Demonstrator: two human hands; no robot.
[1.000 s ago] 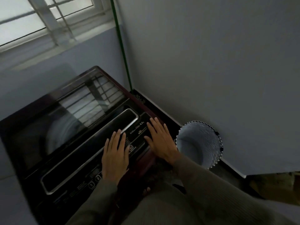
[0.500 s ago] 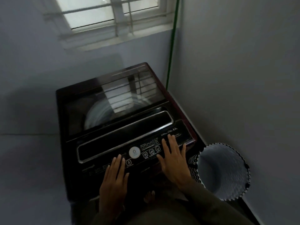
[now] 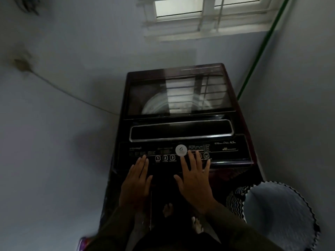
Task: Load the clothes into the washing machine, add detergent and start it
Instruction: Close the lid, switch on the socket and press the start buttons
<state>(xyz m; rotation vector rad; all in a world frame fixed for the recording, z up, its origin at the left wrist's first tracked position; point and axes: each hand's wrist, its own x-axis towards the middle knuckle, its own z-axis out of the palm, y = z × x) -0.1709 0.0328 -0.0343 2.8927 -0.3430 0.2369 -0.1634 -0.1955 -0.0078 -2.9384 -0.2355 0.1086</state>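
The left hand (image 3: 136,180) and right hand (image 3: 194,180) lie flat, released, on the front edge of the closed washing machine (image 3: 181,131); a stray touch may trip the wrong button on its control panel (image 3: 226,151)

A dark top-loading washing machine (image 3: 181,127) stands in a corner, its glass lid (image 3: 177,95) closed. Over the front edge of its control panel (image 3: 226,151) both hands lie flat with straight fingers: the left hand (image 3: 136,180) beside the numbered buttons (image 3: 165,158), the right hand (image 3: 194,180) just below a round white sticker (image 3: 181,150). A laundry basket (image 3: 279,214) sits right of the machine, a window (image 3: 208,15) above and behind it.
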